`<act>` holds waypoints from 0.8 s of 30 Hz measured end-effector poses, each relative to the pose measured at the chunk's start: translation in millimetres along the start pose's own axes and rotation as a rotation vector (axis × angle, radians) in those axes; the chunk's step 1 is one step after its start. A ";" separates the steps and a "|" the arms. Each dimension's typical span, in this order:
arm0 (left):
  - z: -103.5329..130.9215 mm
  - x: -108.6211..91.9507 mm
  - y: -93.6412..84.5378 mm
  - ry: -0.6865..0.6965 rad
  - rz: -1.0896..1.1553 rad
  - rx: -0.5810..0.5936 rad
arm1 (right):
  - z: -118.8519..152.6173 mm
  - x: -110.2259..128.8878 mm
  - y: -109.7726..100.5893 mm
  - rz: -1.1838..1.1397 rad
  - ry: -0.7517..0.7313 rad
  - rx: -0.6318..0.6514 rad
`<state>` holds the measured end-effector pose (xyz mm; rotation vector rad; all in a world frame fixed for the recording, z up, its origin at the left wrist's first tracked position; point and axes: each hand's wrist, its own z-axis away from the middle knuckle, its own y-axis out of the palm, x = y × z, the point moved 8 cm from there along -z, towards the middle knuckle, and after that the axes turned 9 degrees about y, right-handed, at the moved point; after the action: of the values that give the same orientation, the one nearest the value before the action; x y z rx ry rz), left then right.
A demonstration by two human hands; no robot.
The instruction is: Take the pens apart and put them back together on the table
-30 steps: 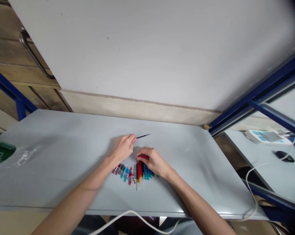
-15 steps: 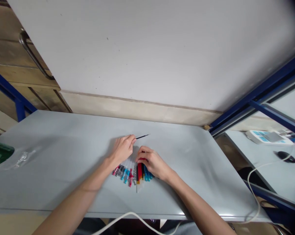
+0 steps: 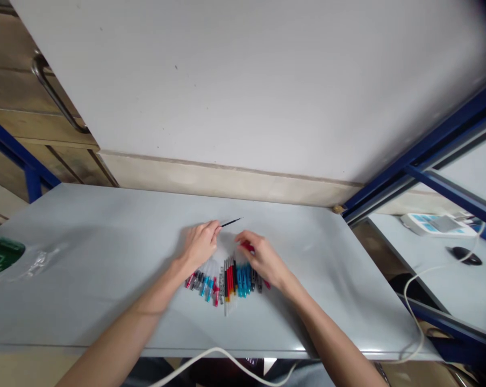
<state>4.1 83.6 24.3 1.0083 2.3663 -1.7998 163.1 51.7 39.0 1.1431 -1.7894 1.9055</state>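
My left hand (image 3: 202, 243) is closed, pinching a thin black pen refill (image 3: 230, 222) whose tip points right and away from me. To its right, my right hand (image 3: 261, 255) curls its fingers around a small red pen part (image 3: 248, 246), mostly hidden by the fingers. Below the hands lie clear pen barrels (image 3: 205, 284) with red, black and blue ends. Beside them are small metal springs (image 3: 221, 285) and a row of red and black refills (image 3: 229, 279). Blue pen parts (image 3: 244, 282) and dark ones (image 3: 257, 282) sit close under my right hand.
The pale grey table (image 3: 118, 236) meets a white wall at the back. A green container (image 3: 3, 255) and crumpled clear plastic (image 3: 39, 260) are at the left. A white cable (image 3: 216, 352) crosses the front edge. A black mouse (image 3: 466, 256) is on another table at right.
My right hand has moved right and slightly away from me with the red pen part, uncovering the refills and blue parts. My left hand still holds the refill, nearly in place.
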 end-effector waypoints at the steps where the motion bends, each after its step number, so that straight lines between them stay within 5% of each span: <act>1: -0.1 0.4 -0.5 -0.001 -0.001 -0.001 | -1.5 -10.8 -9.3 0.050 0.083 -0.041; 6: -0.6 0.1 -1.1 -0.009 -0.016 0.011 | 3.0 -47.1 -39.4 0.465 0.379 -0.117; 11: -0.6 -1.8 -1.0 -0.002 -0.014 0.018 | 10.9 -38.6 -36.6 0.597 0.371 0.026; 24: -1.1 -7.0 6.6 0.093 0.252 -0.038 | 16.2 -56.9 -18.0 -0.006 0.434 0.418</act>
<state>13.3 82.1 21.5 1.3435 2.1925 -1.6463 217.5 57.2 10.4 0.7552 -1.1935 2.3689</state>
